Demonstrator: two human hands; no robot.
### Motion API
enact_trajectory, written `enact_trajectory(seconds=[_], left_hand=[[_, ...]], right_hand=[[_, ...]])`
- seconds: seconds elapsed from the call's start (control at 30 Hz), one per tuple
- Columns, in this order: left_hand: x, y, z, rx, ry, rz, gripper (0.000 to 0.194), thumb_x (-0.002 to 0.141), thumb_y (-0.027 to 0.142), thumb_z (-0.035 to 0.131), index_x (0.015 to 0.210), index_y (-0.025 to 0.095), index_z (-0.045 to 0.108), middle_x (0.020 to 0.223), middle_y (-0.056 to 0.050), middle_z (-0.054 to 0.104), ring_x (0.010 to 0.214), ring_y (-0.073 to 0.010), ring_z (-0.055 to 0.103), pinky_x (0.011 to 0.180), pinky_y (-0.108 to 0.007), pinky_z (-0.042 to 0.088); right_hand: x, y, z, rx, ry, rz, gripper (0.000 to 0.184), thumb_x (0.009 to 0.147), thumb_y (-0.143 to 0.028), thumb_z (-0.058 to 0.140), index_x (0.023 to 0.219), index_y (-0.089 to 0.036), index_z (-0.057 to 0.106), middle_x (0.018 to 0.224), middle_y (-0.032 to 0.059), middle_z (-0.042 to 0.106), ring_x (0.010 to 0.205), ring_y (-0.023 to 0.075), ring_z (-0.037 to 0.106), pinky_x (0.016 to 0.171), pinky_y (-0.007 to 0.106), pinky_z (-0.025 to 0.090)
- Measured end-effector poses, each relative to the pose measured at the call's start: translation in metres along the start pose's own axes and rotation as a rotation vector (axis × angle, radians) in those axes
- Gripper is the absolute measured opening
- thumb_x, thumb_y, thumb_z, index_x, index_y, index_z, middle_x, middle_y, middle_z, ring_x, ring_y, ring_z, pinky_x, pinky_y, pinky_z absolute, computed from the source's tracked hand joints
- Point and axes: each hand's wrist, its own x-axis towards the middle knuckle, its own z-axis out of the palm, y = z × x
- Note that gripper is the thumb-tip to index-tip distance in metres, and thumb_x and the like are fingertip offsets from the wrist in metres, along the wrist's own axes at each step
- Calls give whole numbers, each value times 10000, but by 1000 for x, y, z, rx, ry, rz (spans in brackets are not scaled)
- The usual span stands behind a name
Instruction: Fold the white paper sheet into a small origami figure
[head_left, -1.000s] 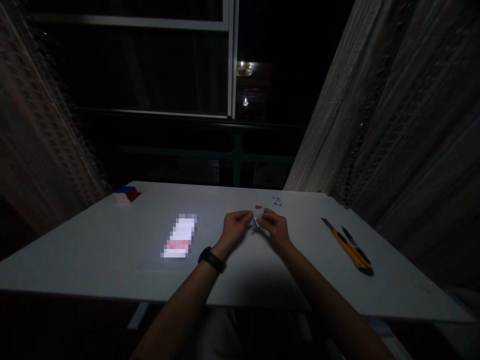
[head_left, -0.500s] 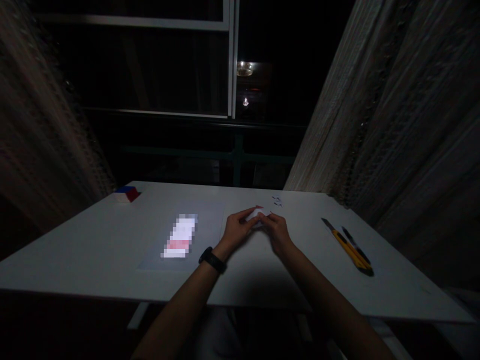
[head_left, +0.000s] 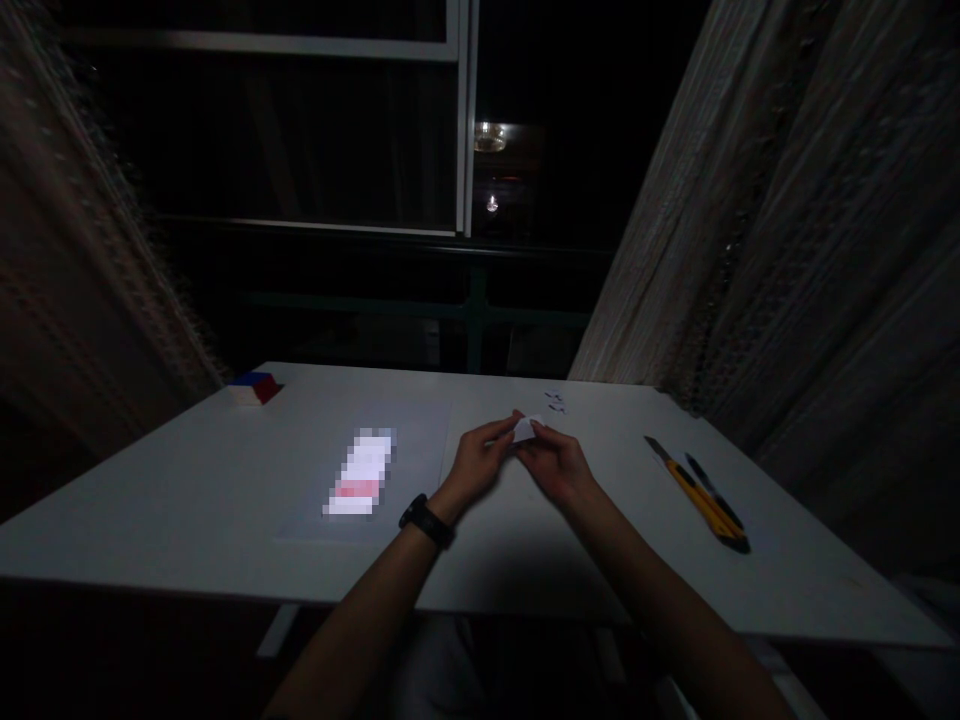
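Note:
Between my two hands is a small folded piece of white paper [head_left: 526,429], held just above the table. My left hand [head_left: 480,455] pinches its left side, and a dark watch sits on that wrist. My right hand [head_left: 557,462] grips the paper's right edge with thumb and fingers. Just beyond my hands, small paper pieces with dark marks [head_left: 555,402] lie on the table. The paper's underside and some fingertips are hidden.
The white table [head_left: 187,500] carries a lit, blurred-out phone [head_left: 360,472] on a pale sheet [head_left: 420,440] at left. A red, white and blue cube [head_left: 253,388] sits far left. A yellow box cutter [head_left: 705,505] and a pen [head_left: 712,490] lie right. Curtains [head_left: 660,200] flank a dark window.
My right hand has shifted slightly right and turned, its thumb now at the paper's right side. More of the paper's white face shows. My left hand has barely moved.

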Motion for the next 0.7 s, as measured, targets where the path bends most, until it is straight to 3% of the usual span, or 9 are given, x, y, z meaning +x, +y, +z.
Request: enact_trajectory(seconds=[0.17,0.47,0.7], left_hand=[[-1,0,1,50,-13,33,311,812,247,496,1097,199,611,1130,-62,614,1059,-188,552,942,-337,398],[-1,-1,1,127,37,-16,289,821,288,478,1034,201,651,1045,-61,655,986,-209,592,877,-335,440],[-5,-9,-6,452,31,219,304,819,183,479,1076,249,626,1051,-57,653,955,-196,599,881,-342,405]], right_hand=[[1,2,-2,-13,38,-8,186,688,-217,620,861,-191,681,967,53,671,924,216,598,840,356,473],[-2,-2,2,-79,-21,-14,249,673,-266,653,902,-173,679,884,53,670,869,212,601,822,360,461],[-4,-3,4,-69,-92,53,199,667,-208,640,857,-170,688,915,52,673,904,216,595,827,359,462]])
